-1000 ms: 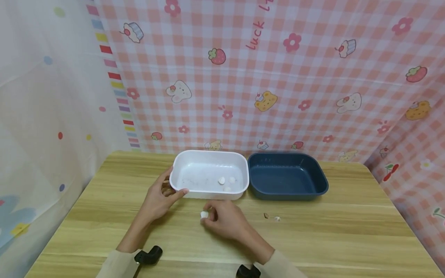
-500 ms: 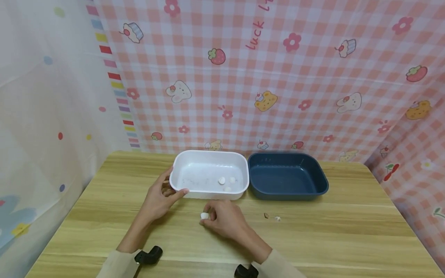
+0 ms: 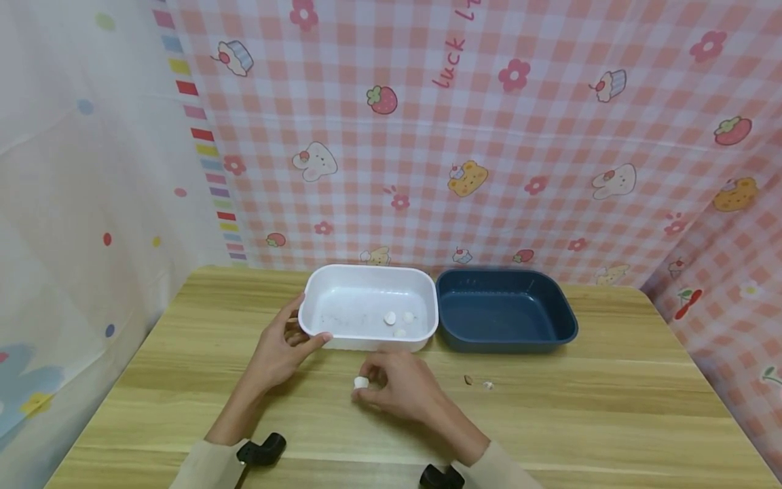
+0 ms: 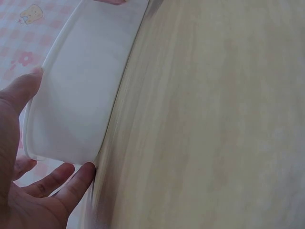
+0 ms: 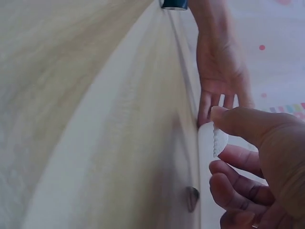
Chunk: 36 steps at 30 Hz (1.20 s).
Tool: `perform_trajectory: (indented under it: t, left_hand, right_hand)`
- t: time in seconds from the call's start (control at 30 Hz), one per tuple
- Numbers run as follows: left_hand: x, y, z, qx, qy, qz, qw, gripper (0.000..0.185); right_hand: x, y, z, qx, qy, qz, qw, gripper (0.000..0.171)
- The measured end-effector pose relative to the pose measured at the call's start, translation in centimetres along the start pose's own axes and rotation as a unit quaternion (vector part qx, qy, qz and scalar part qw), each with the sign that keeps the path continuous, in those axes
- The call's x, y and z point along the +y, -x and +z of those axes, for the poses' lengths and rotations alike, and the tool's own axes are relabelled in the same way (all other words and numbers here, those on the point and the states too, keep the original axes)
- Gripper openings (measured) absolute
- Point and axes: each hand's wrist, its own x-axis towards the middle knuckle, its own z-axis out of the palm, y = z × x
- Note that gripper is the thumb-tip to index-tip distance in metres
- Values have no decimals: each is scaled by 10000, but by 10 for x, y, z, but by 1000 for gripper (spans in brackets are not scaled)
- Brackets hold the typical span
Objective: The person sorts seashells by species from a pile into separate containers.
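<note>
In the head view, my left hand point(image 3: 276, 350) holds the near left corner of a white plastic basin point(image 3: 366, 343). Its thumb lies at the front rim and its fingers reach round the left end. The left wrist view shows the fingertips against the basin's end wall point(image 4: 71, 114). Just in front of the basin, my right hand point(image 3: 400, 387) pinches a small white seashell point(image 3: 361, 383) between thumb and fingers. A ridged, scalloped edge shows on that shell point(image 5: 219, 142) in the right wrist view. Several white shells point(image 3: 389, 318) lie inside the basin, toward its right end.
A dark blue basin point(image 3: 507, 345) stands against the white one's right side. On the wooden table point(image 3: 599, 414), right of my right hand, lie a small brown piece point(image 3: 468, 380) and a small whitish piece point(image 3: 488, 385). A checked cloth point(image 3: 421, 149) hangs behind the table.
My right hand has drawn slightly nearer to me with the shell, which has tilted a little between the fingers. The left hand and both basins have stayed in place.
</note>
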Motion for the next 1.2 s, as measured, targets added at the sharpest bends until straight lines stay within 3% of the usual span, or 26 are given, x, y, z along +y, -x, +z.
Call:
perform_trajectory:
  t: [0.33,0.63,1.0,1.2]
  left_hand:
    - [-1,0,0,33,-23,34,10000,94]
    - [0,0,0,-7,52,19,10000,95]
    - [0,0,0,-21,75,32,10000,94]
    - [0,0,0,-27,73,23,10000,94]
  right_hand:
    - [-1,1,-22,-191,-684,-39,9975,19]
    - [4,-4,-42,346,-460,-425,9974,20]
    - [20,-15,-62,501,-438,-67,9978,18]
    - [34,-22,-70,618,-293,-123,9976,19]
